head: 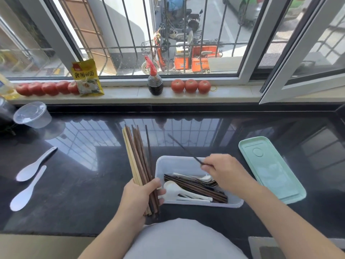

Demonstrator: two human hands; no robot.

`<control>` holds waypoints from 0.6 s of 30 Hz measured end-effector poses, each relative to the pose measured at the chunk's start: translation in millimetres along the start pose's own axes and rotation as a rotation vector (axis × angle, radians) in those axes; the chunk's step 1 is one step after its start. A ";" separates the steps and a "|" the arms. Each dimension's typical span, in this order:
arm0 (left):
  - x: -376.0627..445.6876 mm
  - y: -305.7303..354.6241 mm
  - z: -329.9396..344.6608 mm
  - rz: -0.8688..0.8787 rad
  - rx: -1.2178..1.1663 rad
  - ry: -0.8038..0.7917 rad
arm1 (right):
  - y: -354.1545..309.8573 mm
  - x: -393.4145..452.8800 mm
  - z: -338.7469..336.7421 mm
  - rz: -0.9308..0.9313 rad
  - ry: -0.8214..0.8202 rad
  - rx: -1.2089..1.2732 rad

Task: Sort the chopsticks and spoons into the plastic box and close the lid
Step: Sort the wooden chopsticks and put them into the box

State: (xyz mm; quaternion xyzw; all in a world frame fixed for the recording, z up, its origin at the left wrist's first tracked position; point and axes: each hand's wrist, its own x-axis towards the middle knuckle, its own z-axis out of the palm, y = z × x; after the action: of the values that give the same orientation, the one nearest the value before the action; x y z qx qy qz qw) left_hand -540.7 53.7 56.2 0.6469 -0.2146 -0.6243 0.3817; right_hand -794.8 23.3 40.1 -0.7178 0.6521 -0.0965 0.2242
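My left hand (142, 193) grips a bundle of several wooden chopsticks (137, 156), standing upright just left of the white plastic box (168, 163). Above the box, my right hand (223, 171) pinches a single dark chopstick (183, 148) that points up and to the left. Inside the box lie dark chopsticks (201, 189), metal spoons (203, 179) and white plastic spoons (184, 193). The mint-green lid (270, 169) lies flat on the counter to the right of the box. Two white spoons (35, 165) (28, 189) rest on the counter at the far left.
The counter is black and glossy. A clear lidded plastic bowl (32, 114) stands at the back left. On the windowsill are rows of tomatoes (190, 86), a yellow packet (86, 78) and a dark sauce bottle (155, 82). An open window frame (298, 77) juts in at the right.
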 end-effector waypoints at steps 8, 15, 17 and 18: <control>-5.0 -0.7 3.8 -0.003 -0.014 -0.029 | 1.9 21.9 65.8 0.059 -0.407 -0.383; -6.6 -0.1 3.8 -0.025 -0.001 -0.028 | 3.7 21.8 69.4 0.123 -0.369 -0.287; -6.6 -0.1 4.3 -0.028 0.001 -0.034 | -6.4 15.8 56.5 0.173 -0.265 -0.075; -6.4 -0.1 4.8 -0.029 0.007 -0.040 | -16.4 11.6 49.0 0.198 -0.203 0.098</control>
State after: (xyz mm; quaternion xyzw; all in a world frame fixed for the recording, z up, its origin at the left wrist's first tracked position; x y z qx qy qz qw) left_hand -546.1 57.5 60.6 0.6386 -0.2151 -0.6420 0.3658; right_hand -757.6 22.3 2.5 -0.6441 0.6883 -0.0327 0.3321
